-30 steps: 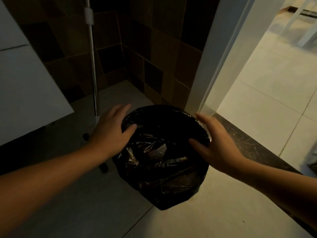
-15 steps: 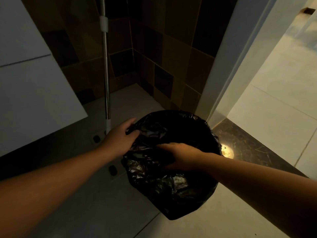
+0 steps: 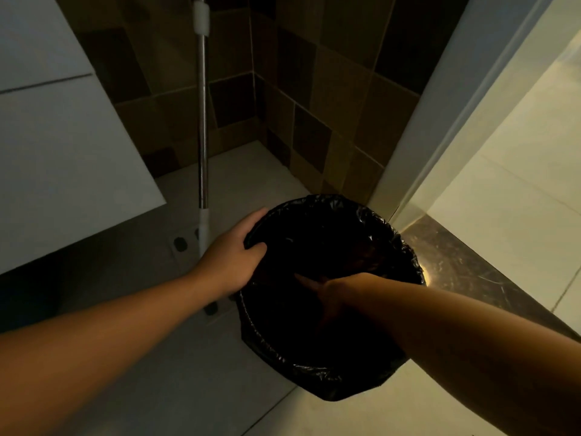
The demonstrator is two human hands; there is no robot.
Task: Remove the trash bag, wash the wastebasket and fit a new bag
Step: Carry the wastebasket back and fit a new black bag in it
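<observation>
Nearest the camera, the right hand (image 3: 327, 297) reaches down inside the mouth of the wastebasket (image 3: 267, 335). It is sunk in deep shadow, so I cannot tell how far its fingers are spread or whether they have hold of anything; only a thumb-like shape pointing left shows faintly.

The wastebasket stands on the tiled floor (image 3: 195, 388), just inside the dark stone threshold (image 3: 465, 269) of a doorway. A black trash bag (image 3: 317, 383) lines it, with the edge folded over the rim and a loose skirt hanging down the near side. I judge the bag to be thin, soft and slippery film that crinkles and tears easily, and light unless there is rubbish hidden at the bottom. The folded edge at the rim looks like the best place to take hold, peeling it up all round before lifting. The basket itself seems stiff and light enough to tip if only 1 side is pulled.

A little farther, the left hand (image 3: 231, 256) grips the rim on the left, fingers curled over the outside and thumb hooked inside on the plastic.

Beyond it a metal mop handle (image 3: 202, 121) stands upright before the brown tiled wall (image 3: 314, 89), with a white cabinet (image 3: 63, 136) to the left.
</observation>
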